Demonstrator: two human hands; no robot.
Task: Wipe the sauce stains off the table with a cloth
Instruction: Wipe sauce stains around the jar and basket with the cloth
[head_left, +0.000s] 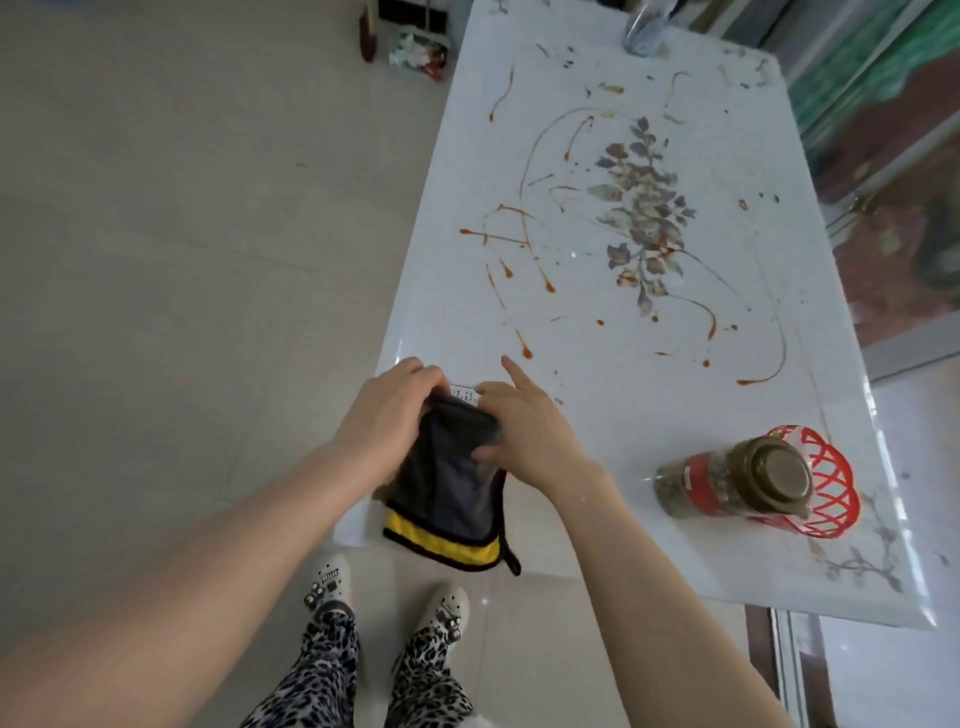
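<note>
A grey cloth (447, 488) with a yellow band and dark trim hangs over the near left corner of the white table (597, 457). My left hand (387, 415) grips its upper left edge, and my right hand (524, 431) pinches its upper right edge with the index finger pointing out. A white label sticks up between the hands. Thin red-brown sauce streaks (519, 244) and drops run across the table's middle, over and around a printed flower pattern (641, 208).
A brown-lidded jar (727, 480) lies on its side against a red plastic basket (826, 483) at the near right. A clear glass object (644, 26) stands at the far end. Tiled floor lies to the left, with a dustpan (418, 52) far back.
</note>
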